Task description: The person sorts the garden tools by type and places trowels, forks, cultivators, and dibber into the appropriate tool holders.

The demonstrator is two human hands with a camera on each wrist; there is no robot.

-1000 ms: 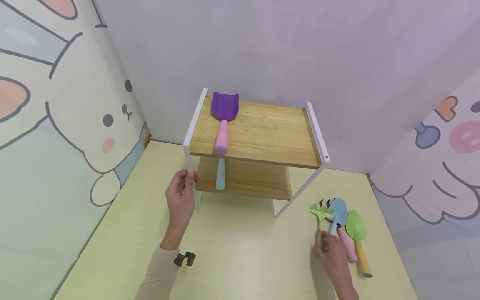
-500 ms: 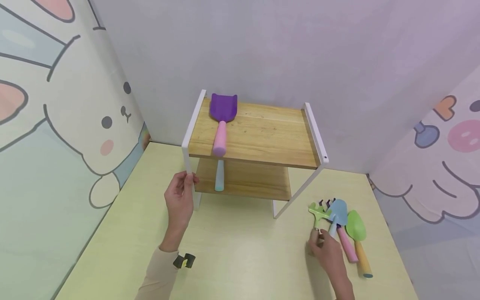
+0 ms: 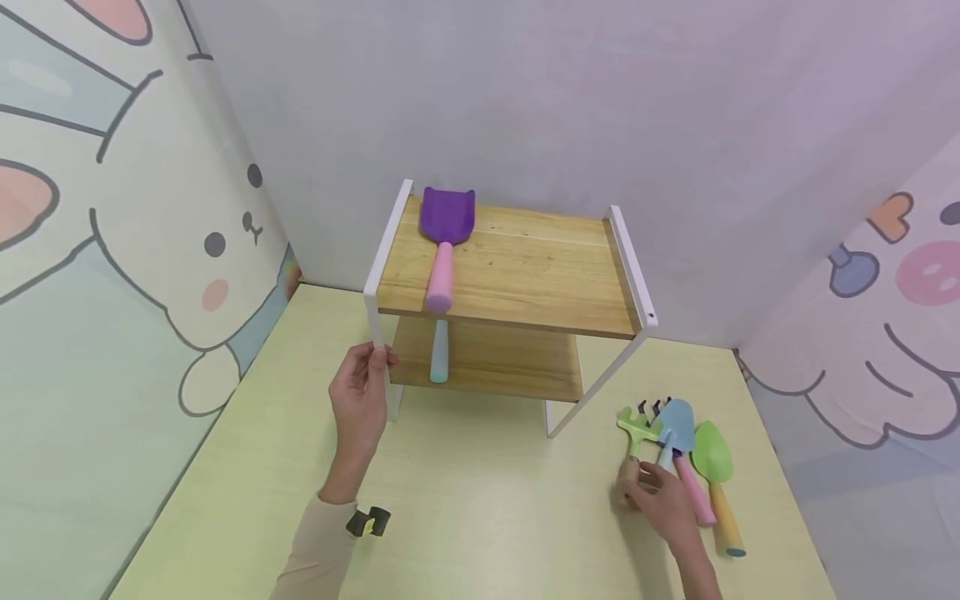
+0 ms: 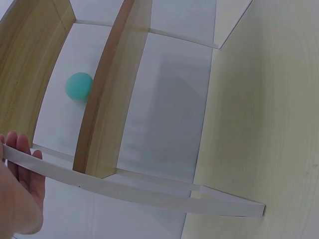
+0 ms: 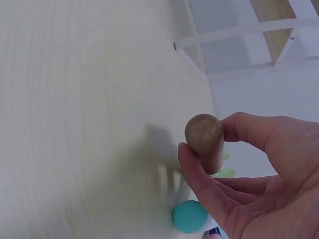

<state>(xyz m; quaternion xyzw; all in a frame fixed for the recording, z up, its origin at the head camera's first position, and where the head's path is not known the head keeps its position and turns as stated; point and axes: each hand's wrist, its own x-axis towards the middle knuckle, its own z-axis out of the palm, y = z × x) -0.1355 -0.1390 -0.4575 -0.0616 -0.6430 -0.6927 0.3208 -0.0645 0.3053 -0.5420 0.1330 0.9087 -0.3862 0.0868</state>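
Head view: rake (image 3: 634, 448) at lower right, brown handle (image 5: 204, 133) pinched by right hand (image 3: 664, 502); left hand (image 3: 358, 398) grips shelf post (image 3: 376, 322), centre-left. Rake looks light, stiff, hardly fragile; smooth round handle may roll, mid-handle hold best.

No text, label, brand, number or sign can be read in any view. A small yellow patch (image 3: 369, 526) shows on the black wrist device (image 3: 381, 520) beside the left sleeve (image 3: 318, 533); any lettering there is too small to tell.
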